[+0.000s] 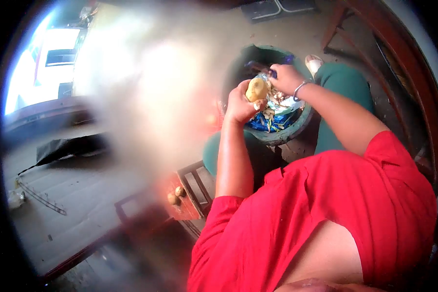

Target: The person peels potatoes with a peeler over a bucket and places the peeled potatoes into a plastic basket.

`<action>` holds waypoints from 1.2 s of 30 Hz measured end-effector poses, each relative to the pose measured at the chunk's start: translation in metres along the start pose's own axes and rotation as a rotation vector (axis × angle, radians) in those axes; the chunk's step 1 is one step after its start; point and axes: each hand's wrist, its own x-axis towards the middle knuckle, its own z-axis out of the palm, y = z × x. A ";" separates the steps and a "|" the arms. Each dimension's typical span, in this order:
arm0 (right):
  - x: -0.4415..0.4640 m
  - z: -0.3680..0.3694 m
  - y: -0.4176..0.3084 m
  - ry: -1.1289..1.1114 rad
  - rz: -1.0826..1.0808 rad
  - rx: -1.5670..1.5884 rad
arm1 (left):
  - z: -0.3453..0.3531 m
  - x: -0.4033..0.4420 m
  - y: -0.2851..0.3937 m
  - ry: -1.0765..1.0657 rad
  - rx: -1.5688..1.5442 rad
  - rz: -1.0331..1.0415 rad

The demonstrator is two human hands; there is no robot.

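Within the left hand (242,107), a potato (257,90).

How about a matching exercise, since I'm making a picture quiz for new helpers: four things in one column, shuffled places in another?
Column one:
1. Yellowish potato
2. Silver bangle
3. Two round brown items
4. Dark green bin

Column two:
A. On a red surface
B. Beneath the hands, with scraps inside
C. In the left hand
D. Around the wrist of the right hand

Right pairs: 1-C, 2-D, 3-A, 4-B.
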 end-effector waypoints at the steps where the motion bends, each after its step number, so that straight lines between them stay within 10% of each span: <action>1: 0.004 -0.001 0.001 0.061 -0.029 0.056 | 0.000 -0.001 0.000 -0.006 -0.039 -0.006; 15: -0.032 -0.003 -0.027 -0.085 -0.419 -0.146 | -0.001 0.001 0.002 0.227 0.292 0.119; 36: -0.020 -0.005 -0.023 -0.029 -0.208 -0.194 | 0.000 0.004 0.007 0.085 0.260 0.028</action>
